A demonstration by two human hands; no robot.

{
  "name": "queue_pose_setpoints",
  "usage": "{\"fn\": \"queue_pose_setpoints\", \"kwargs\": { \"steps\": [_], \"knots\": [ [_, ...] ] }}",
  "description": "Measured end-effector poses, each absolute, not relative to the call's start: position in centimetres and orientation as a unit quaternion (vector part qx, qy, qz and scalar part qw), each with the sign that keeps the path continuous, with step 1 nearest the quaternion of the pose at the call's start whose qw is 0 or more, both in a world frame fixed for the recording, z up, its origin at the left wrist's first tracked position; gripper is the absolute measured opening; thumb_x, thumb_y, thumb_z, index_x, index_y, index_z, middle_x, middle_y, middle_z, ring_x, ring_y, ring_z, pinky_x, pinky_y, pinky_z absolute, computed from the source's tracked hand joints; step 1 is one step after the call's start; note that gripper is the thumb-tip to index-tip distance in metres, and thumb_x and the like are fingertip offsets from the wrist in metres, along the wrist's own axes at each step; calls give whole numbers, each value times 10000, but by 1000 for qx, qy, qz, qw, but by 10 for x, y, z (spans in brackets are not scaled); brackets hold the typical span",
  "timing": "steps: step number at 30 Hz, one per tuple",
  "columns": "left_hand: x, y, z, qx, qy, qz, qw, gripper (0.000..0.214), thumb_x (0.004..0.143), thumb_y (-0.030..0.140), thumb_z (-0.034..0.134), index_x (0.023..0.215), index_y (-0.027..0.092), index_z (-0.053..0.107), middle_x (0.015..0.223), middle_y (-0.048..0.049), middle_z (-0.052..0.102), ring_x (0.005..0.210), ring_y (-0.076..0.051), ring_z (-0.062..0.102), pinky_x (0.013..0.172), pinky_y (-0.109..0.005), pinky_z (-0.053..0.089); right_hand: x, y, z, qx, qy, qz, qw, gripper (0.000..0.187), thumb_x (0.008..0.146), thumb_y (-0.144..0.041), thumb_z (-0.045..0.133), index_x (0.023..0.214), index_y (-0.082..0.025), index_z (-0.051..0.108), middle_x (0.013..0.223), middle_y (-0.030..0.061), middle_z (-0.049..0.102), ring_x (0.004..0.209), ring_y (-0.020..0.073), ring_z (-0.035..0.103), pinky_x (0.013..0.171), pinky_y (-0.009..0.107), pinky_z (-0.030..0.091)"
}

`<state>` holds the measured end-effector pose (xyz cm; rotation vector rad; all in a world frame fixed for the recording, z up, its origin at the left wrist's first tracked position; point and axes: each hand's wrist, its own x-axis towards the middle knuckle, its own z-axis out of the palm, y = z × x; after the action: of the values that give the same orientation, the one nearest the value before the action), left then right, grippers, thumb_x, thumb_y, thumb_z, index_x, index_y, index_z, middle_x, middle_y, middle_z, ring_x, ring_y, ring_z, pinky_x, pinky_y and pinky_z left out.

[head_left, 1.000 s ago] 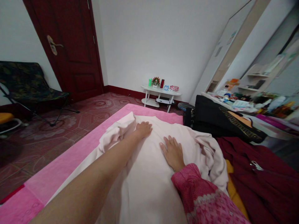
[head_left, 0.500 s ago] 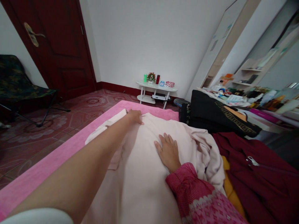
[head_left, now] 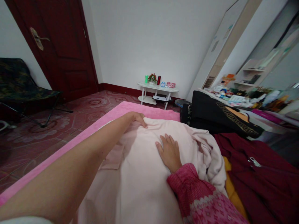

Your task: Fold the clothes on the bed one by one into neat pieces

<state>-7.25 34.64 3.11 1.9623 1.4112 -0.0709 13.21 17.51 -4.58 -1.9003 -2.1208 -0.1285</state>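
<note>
A pale pink garment (head_left: pixel 144 174) lies spread over the pink bedcover (head_left: pixel 120 109), its near part reaching the bottom of the view. My left hand (head_left: pixel 139 119) is at the garment's far edge, fingers curled over the cloth and thumb pointing toward me; the fingertips are partly hidden. Flat on the middle of the garment rests my right hand (head_left: pixel 170 153), open with its fingers spread. A square patch like a pocket (head_left: pixel 114 158) shows beside my left forearm. The cloth is bunched in folds (head_left: pixel 209 152) right of my right hand.
To the right lie a dark red garment with a zip (head_left: pixel 268 174), a mustard cloth (head_left: pixel 231 186) and folded black clothes (head_left: pixel 215 115). Behind them stands a cluttered dresser (head_left: pixel 268 116). A small white table (head_left: pixel 158 87) is by the far wall, a camouflage chair (head_left: pixel 21 84) at left.
My left hand has shifted slightly right and down, drawing the garment's left flap inward, so less of it shows on the bedcover. My right hand stays flat. The view has moved slightly.
</note>
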Motion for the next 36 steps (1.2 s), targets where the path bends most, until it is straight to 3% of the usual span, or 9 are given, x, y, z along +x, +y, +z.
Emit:
{"fn": "queue_pose_setpoints", "kwargs": {
  "steps": [4, 9, 14, 19, 23, 26, 33, 36],
  "knots": [
    [-73, 341, 31, 735, 524, -73, 424, 667, 405, 423, 843, 1004, 166, 699, 996, -96, 721, 866, -273, 673, 717, -310, 544, 132, 174, -45, -661, -735, -43, 145, 500, 955, -455, 305, 1335, -187, 489, 1450, 138, 408, 1335, 285, 330, 1063, 484, 233],
    [-69, 346, 27, 714, 522, -85, 459, 606, 336, 301, 860, 898, 133, 709, 881, -134, 732, 811, -334, 680, 690, -386, 556, 131, 174, -44, -662, -734, -39, 148, 488, 953, -447, 317, 1334, -197, 490, 1448, 130, 413, 1336, 280, 329, 1064, 481, 235],
    [-73, 342, 29, 723, 490, 1, 487, 624, 407, 270, 811, 1008, 162, 679, 1074, -102, 704, 948, -292, 664, 754, -322, 550, 131, 174, -44, -662, -731, -40, 157, 480, 948, -447, 333, 1327, -200, 498, 1445, 119, 420, 1333, 279, 332, 1069, 470, 233],
    [-82, 331, 47, 718, 449, -38, 531, 573, 500, 357, 788, 1035, 180, 684, 1029, -98, 719, 878, -268, 682, 719, -329, 548, 131, 174, -43, -662, -730, -18, 169, 473, 950, -436, 332, 1331, -204, 490, 1451, 95, 419, 1338, 253, 332, 1081, 429, 231],
    [-79, 333, 54, 794, 527, -27, 302, 500, 539, 380, 767, 991, 177, 702, 951, -58, 731, 864, -254, 675, 720, -298, 532, 132, 174, -44, -671, -722, -18, 170, 482, 951, -450, 324, 1327, -199, 493, 1456, 92, 413, 1340, 254, 327, 1085, 434, 221],
    [-73, 337, 49, 799, 585, 31, 135, 552, 531, 319, 775, 1056, 185, 666, 1042, -51, 704, 1019, -285, 617, 843, -308, 486, 133, 174, -45, -685, -709, -24, 168, 500, 954, -473, 299, 1327, -203, 494, 1466, 89, 397, 1348, 268, 310, 1081, 463, 214],
    [-62, 321, 32, 787, 604, 116, -56, 461, 785, 155, 553, 1245, 164, 519, 1233, -171, 562, 1203, -336, 472, 1023, -468, 292, 135, 174, -45, -700, -695, -24, 161, 508, 949, -479, 305, 1322, -197, 502, 1465, 92, 398, 1351, 277, 299, 1079, 486, 209],
    [-53, 297, 21, 810, 562, 141, -85, 445, 838, 101, 443, 1275, 174, 494, 1305, -162, 499, 1255, -306, 414, 1040, -451, 265, 133, 173, -44, -702, -693, -23, 162, 492, 944, -464, 331, 1320, -198, 503, 1462, 94, 402, 1346, 278, 309, 1080, 490, 206]
  ]
}}
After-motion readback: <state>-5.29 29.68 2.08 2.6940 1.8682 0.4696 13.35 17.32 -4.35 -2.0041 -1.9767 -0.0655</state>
